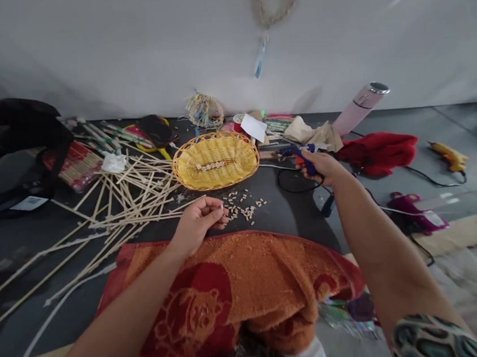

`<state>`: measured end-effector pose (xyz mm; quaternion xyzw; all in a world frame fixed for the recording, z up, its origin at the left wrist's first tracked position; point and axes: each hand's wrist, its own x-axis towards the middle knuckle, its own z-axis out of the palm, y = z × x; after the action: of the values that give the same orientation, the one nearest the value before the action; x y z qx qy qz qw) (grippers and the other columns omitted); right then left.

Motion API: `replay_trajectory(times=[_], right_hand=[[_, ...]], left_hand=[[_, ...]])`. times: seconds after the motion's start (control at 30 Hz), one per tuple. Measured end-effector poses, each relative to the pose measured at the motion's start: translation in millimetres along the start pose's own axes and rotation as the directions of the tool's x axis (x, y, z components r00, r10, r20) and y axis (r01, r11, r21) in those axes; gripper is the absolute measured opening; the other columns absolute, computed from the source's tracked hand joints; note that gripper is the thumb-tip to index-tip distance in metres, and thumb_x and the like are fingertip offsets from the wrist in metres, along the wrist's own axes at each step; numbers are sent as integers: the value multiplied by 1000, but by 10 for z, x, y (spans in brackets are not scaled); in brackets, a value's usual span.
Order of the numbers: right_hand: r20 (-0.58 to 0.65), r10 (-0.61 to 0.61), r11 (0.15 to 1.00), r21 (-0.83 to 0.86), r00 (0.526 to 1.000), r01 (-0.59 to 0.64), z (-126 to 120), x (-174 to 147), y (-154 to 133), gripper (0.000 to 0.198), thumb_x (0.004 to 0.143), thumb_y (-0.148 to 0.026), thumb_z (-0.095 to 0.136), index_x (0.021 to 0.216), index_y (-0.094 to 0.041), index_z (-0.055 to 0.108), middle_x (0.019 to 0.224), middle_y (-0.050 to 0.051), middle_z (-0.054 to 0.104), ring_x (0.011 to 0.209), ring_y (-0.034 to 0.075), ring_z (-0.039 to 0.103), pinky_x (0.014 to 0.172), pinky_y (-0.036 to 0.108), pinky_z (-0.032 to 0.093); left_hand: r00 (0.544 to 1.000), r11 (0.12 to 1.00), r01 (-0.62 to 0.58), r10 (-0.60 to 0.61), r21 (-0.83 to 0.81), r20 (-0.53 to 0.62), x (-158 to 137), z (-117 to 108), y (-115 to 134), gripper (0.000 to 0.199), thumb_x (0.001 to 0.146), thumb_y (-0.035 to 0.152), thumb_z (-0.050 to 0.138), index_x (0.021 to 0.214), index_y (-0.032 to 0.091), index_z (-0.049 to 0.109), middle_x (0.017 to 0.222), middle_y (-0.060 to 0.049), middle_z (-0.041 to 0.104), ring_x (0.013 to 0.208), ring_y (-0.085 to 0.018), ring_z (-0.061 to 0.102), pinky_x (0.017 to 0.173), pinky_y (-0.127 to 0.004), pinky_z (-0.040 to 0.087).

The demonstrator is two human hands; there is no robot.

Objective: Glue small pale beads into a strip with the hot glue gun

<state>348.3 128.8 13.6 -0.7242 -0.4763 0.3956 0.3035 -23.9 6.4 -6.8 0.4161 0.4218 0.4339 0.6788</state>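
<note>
My left hand [200,219] is closed in a pinch over the dark table, with a small pale stick piece [222,206] showing at its fingertips. Just beyond those fingers lies a scatter of short cut stick pieces [248,211]. My right hand [320,165] is wrapped round a blue hot glue gun [292,151], whose black cord loops below it. Between the hands and farther back stands a yellow woven basket [182,176]. A short strip made of small pieces [211,165] lies inside it.
Long thin sticks [129,195] sprawl across the left side. An orange towel [265,266] covers the near edge. Toward the right are a pink thermos [357,110], a red cloth [380,152], a yellow glue gun [449,155] and a purple device [416,211] with cords.
</note>
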Motion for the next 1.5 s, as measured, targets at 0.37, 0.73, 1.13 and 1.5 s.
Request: replay_trajectory(times=[0.37,0.73,1.13,1.5], right_hand=[[-297,-184,682,-725,937,-96,-4,-20,-121,50,84,-54,54,106,-10,66,119,26,60,115,43,53,89,56,42],[38,-765,610,-276,643,742,1019,-1114,-385,22,96,-24,43,109,-21,61,98,7,66,86,18,61,76,30,50],[485,-785,290,-264,386,920,1337,-1204,-216,26,88,-9,47,105,-18,65,99,10,63,94,22,52,86,40,46],[457,-743,368,-330,488,869,1313,-1155,-193,18,92,-18,50,100,-19,66,98,9,64,95,22,52,86,39,42]], left_hand=[[1000,1000,-7,7,-3,8,10,-22,-27,29,78,32,71,98,15,58,88,-6,70,74,-14,66,63,-25,54],[998,1000,-21,21,-3,-51,17,-8,-36,29,77,34,72,97,16,60,85,-5,71,67,-12,64,57,-21,50],[995,999,-34,36,20,-97,-18,19,-18,28,77,32,72,96,16,61,80,-4,70,63,-11,61,56,-22,49],[995,999,-43,45,30,-89,-17,23,-22,26,77,30,71,96,15,61,80,-4,69,63,-11,60,56,-22,48]])
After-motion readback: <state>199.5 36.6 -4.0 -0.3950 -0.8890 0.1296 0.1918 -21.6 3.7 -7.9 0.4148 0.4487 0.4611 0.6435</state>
